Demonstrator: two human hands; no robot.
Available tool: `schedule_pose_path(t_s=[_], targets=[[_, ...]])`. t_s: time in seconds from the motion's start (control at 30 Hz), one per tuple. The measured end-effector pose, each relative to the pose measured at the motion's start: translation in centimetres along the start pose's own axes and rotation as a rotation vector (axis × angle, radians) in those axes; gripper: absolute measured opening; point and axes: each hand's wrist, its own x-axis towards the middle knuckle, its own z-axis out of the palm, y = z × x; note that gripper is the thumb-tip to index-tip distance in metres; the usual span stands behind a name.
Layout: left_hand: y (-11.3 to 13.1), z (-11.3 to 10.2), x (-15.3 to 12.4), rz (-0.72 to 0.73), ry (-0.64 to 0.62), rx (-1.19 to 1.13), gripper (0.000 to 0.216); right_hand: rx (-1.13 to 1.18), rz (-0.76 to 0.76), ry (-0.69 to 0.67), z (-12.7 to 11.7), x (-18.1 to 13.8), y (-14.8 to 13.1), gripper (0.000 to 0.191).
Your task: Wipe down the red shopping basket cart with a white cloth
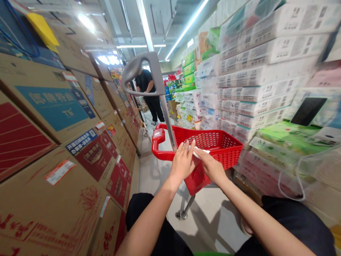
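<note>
A red plastic shopping basket (pixel 226 147) with holes in its sides is mounted on a wheeled metal frame (pixel 188 206). A metal pole with a grey loop handle (pixel 161 80) rises beside it. My left hand (pixel 183 161) lies on the basket's near rim with its fingers stretched out and slightly apart, touching the edge of a crumpled white tissue or cloth (pixel 200 151). Bent fingers of my right hand (pixel 213 167) press that white piece against the same rim. Part of the white piece is hidden under my fingers.
Stacked cardboard boxes (pixel 50 110) line the left side of the aisle. White packs (pixel 245 85) are piled on the right. A dark phone (pixel 309 111) leans on green packs (pixel 290 137). Another person (pixel 149 89) in dark clothes stands farther down the aisle.
</note>
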Motion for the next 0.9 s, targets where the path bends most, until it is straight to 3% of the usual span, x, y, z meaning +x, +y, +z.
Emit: schedule_pose_path(t_s=[0.13, 0.2, 0.3, 0.43, 0.5, 0.6, 0.77, 0.9], targets=[[-0.3, 0.0, -0.1, -0.01, 0.009, -0.01, 0.099, -0.191, 0.225, -0.003, -2.0, -1.1, 6.1, 0.061], [-0.1, 0.2, 0.0, -0.017, 0.016, -0.014, 0.099, -0.26, 0.311, -0.019, -2.7, -1.0, 7.0, 0.058], [0.2, 0.4, 0.3, -0.025, 0.02, -0.01, 0.1, -0.269, 0.281, -0.038, -2.4, 0.0, 4.3, 0.058], [0.4, 0.4, 0.4, -0.01, 0.019, -0.004, 0.097, -0.122, 0.009, 0.004, -0.3, 1.3, -1.8, 0.063], [0.1, 0.3, 0.3, 0.001, 0.016, -0.002, 0.095, -0.073, -0.05, 0.023, 0.4, 1.3, -2.7, 0.065], [-0.5, 0.2, -0.1, 0.015, 0.014, 0.0, 0.091, -0.098, -0.009, 0.01, 0.3, 0.5, 0.0, 0.069], [-1.4, 0.8, -0.6, 0.021, 0.024, -0.007, 0.073, -0.307, 0.225, -0.015, -2.5, -1.1, 8.1, 0.055], [-1.5, 1.4, -0.9, 0.021, 0.033, -0.013, 0.058, -0.384, 0.302, -0.04, -4.3, -1.2, 10.4, 0.049]])
